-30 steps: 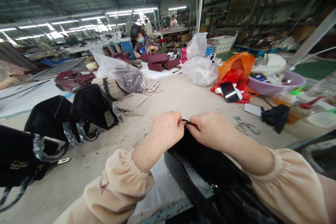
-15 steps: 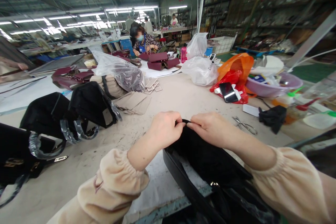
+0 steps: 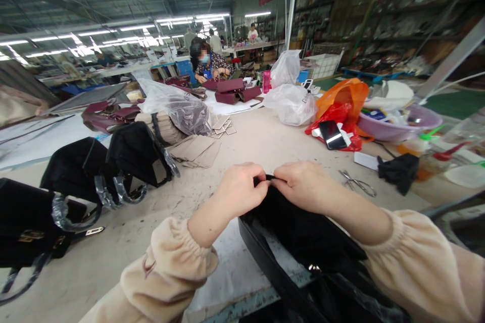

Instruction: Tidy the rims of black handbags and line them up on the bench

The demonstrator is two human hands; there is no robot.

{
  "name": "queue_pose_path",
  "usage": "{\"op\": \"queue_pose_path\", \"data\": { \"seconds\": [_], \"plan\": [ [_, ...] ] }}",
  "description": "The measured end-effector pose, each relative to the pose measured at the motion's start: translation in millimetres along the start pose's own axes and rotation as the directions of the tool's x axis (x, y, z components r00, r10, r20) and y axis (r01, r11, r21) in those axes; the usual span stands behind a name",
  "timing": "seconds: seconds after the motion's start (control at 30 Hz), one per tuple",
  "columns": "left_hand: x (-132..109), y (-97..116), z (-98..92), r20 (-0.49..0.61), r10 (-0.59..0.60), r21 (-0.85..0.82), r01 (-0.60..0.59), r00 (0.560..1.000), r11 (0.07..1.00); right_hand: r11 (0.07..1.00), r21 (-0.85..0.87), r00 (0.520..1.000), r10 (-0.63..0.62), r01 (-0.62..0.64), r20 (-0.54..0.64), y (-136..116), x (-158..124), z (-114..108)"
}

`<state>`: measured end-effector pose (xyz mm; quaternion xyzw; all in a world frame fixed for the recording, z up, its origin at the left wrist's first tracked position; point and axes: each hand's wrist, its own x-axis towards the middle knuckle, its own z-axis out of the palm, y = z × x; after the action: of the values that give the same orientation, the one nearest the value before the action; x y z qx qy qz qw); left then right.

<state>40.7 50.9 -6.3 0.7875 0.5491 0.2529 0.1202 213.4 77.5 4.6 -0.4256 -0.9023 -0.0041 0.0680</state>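
Note:
A black bag (image 3: 303, 232) hangs over the near table edge, its far rim pinched between the fingers of both hands. My left hand (image 3: 242, 187) grips that rim from the left, thumb and fingers pressed together. Close beside it, my right hand (image 3: 303, 185) pinches the same rim from the right. A small metal fitting (image 3: 313, 268) shows on the bag's near part. The lower part of the bag runs out of view at the bottom.
Black bags with plastic-wrapped handles (image 3: 76, 176) stand at the left. Beige pieces (image 3: 195, 150) lie beyond them. Scissors (image 3: 357, 183), a black cloth (image 3: 399, 170), a phone (image 3: 332, 135) and a purple basin (image 3: 401, 128) are at the right. Across the table a person handles maroon pieces (image 3: 237, 92).
The view has shifted slightly, so the table items appear a little farther right and lower. Both hands keep their pinch on the bag's rim.

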Motion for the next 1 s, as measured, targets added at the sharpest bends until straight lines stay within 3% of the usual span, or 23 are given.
{"op": "queue_pose_path", "data": {
  "seconds": [0.2, 0.4, 0.53, 0.8, 1.0],
  "plan": [
    [-2.5, 0.8, -4.9, -0.002, 0.045, 0.021, -0.045, 0.999, 0.999, 1.0, 0.015, 1.0, -0.028, 0.028, -0.007, 1.1, -0.8, 2.7],
    [-5.0, 4.7, -8.7, 0.035, -0.137, 0.033, 0.136, 0.99, 0.99, 0.999, 0.04, 1.0, 0.016, -0.016, 0.007, -0.2, -1.0, 2.7],
    [-1.5, 6.4, -9.4, 0.095, -0.182, 0.129, 0.17, 0.979, 0.977, 0.995, 0.062, 0.997, 0.075, -0.077, 0.036, -5.3, -2.8, -3.1],
    [20.8, 4.2, -6.8, 0.228, -0.009, 0.282, -0.058, 0.974, 0.958, 0.95, 0.146, 0.96, 0.267, -0.276, 0.078, -1.4, -13.6, -2.0],
    [15.6, 25.2, -1.7, 0.12, 0.03, 0.413, -0.077, 0.992, 0.908, 0.949, 0.175, 0.964, 0.265, -0.262, 0.005, 6.8, -18.6, 7.2]
  ]
}}
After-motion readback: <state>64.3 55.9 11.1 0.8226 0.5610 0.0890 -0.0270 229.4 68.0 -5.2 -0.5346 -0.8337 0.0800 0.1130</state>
